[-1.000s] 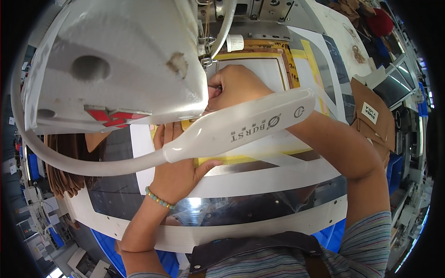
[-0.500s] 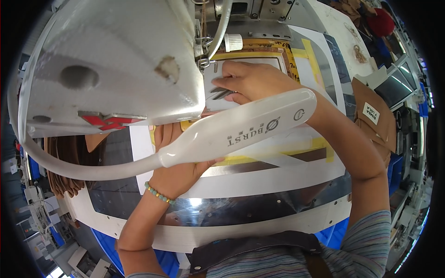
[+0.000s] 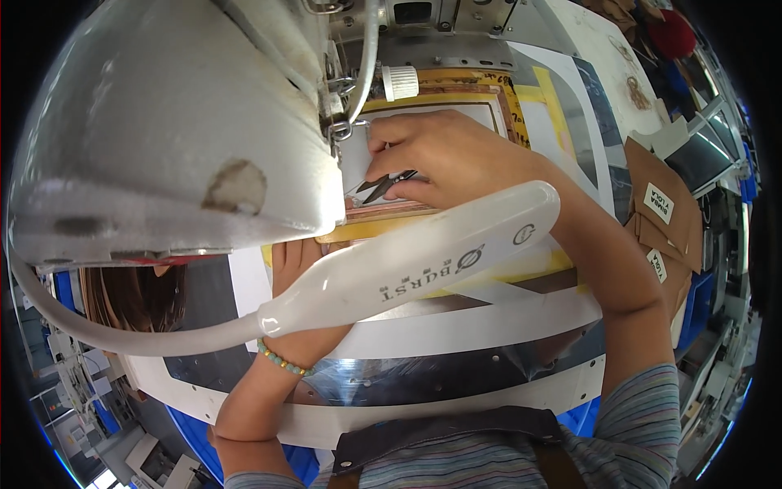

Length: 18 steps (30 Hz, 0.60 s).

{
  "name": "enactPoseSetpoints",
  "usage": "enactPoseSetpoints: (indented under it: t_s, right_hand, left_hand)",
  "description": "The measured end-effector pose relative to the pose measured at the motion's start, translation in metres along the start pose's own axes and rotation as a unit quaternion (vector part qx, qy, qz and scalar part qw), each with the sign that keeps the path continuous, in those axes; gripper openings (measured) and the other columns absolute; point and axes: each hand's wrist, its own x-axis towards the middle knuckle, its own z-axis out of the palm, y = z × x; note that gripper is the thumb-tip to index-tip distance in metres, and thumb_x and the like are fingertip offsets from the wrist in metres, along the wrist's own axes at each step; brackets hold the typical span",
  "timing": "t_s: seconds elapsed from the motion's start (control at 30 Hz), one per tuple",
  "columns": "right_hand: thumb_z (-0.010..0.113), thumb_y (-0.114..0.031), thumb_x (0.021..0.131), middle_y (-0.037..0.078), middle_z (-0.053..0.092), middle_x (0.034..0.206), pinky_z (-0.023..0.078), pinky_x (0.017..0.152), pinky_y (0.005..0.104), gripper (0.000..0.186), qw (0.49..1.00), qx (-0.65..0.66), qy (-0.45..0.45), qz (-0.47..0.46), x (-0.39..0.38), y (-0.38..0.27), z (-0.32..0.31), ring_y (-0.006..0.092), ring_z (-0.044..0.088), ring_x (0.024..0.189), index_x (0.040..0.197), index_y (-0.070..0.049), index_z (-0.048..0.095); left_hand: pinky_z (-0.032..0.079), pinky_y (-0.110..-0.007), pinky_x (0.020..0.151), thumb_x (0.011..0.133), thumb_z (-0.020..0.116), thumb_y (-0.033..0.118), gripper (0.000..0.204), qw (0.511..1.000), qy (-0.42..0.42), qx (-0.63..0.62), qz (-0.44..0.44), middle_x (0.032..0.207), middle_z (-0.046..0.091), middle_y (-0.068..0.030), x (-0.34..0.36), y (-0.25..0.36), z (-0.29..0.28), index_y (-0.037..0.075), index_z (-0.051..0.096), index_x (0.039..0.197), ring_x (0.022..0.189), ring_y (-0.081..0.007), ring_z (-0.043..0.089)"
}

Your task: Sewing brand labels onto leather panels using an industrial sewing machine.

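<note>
My right hand [image 3: 456, 159] grips a pair of dark thread snips [image 3: 377, 191], their two blades parted and pointing left. The tips are over the white inner area of a brown and yellow frame [image 3: 509, 122], close beside the sewing machine head [image 3: 171, 155]. My left hand [image 3: 295, 259] lies with its fingers stretched forward at the near edge of that frame. A white lamp [image 3: 440, 244] on a bendable neck hides much of this hand, its thumb included. Whatever the blades touch is too small to make out.
Brown flat pieces with white labels [image 3: 664, 204] are stacked at the right. More brown pieces [image 3: 134, 297] lie at the left under the machine. A shiny metal plate [image 3: 423, 375] runs along the table's near side. Loose thread [image 3: 637, 94] rests at the far right.
The view has shifted slightly, so the machine head and lamp neck appear lower and further left. The snips have moved a little nearer and left in the picture. My left hand stays at the frame.
</note>
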Motion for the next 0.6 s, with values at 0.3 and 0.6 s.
enactPoseSetpoints:
  t_s: [0.3,0.6]
  right_hand:
    - [0.077,-0.021,0.081,0.008,0.068,0.105,0.058,0.082,0.0429,0.02,0.996,-0.013,0.08,-0.044,0.003,0.01,0.017,0.0309,0.072,0.099,0.098,-0.009,0.077]
    - [0.077,-0.019,0.081,0.008,0.069,0.102,0.058,0.085,0.0435,0.018,0.997,0.004,0.068,-0.032,0.001,0.011,0.012,0.0319,0.072,0.101,0.095,-0.009,0.076]
  left_hand:
    - [0.041,-0.055,0.116,0.104,0.063,0.058,0.071,1.0,-0.01,-0.006,-0.019,0.145,0.061,-0.0276,-0.004,-0.002,0.0,0.002,0.06,0.148,0.136,-0.0476,0.055]
    - [0.042,-0.054,0.116,0.101,0.067,0.057,0.071,1.0,-0.002,0.004,0.0,0.143,0.062,-0.0267,0.0,-0.004,-0.003,0.004,0.061,0.148,0.135,-0.0468,0.056]
